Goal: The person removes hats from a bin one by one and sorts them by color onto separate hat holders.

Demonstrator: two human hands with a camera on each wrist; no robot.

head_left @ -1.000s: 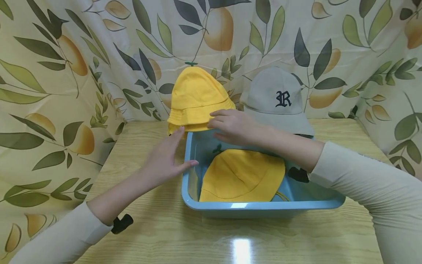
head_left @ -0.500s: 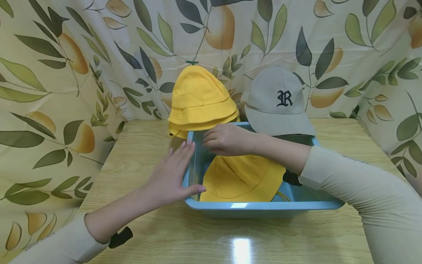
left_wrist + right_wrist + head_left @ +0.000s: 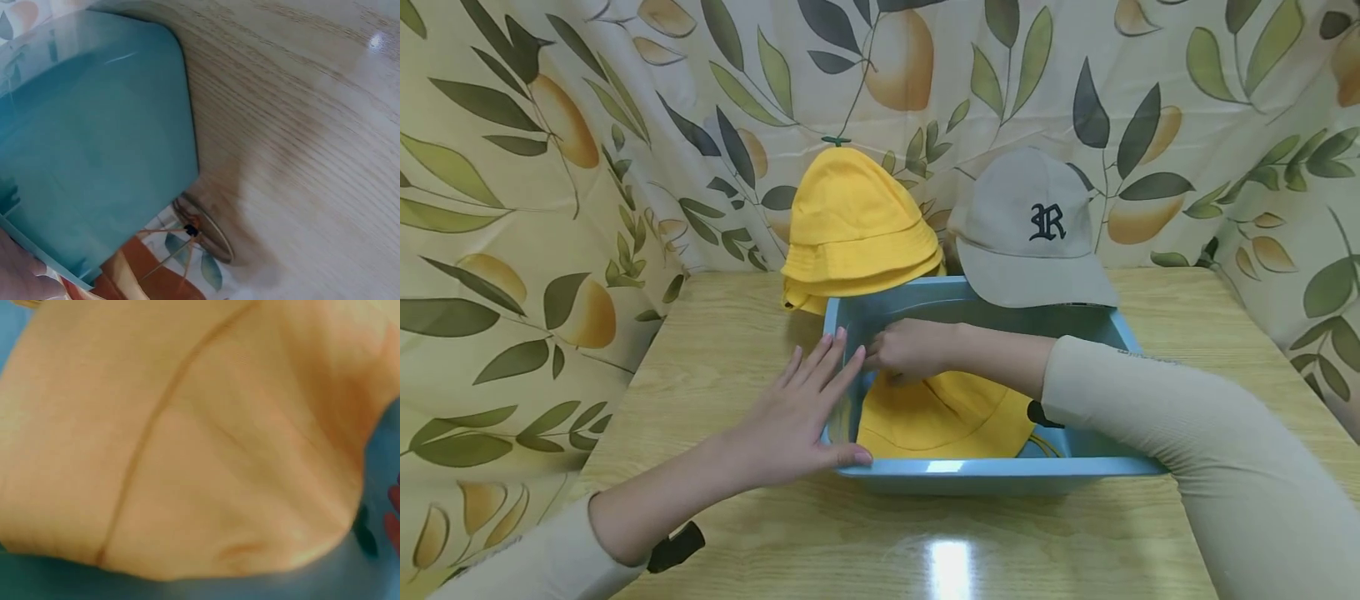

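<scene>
Inside the blue plastic basin (image 3: 1000,468) lies a yellow bucket hat (image 3: 943,425), its brim toward me and its cords at the right. My right hand (image 3: 917,350) is down in the basin at the hat's crown, fingers bent. In the right wrist view its fingertips (image 3: 394,515) are close beside the hat's green leaf tip (image 3: 364,532), with a small gap. My left hand (image 3: 793,425) rests on the basin's left rim, fingers spread and straight, thumb over the front corner. Only part of that hand shows in the left wrist view, beside the basin's outer wall (image 3: 100,137).
Behind the basin stand another yellow bucket hat (image 3: 853,208) with a green tip and a grey baseball cap (image 3: 1026,221) lettered R. A wire ring (image 3: 215,234) with thin spokes shows by the basin. Fruit-patterned cloth (image 3: 700,100) walls the wooden table.
My right hand has moved down from the rear yellow hat into the basin, onto the hat lying there. My left hand has come over the basin's left rim with its fingers spreading.
</scene>
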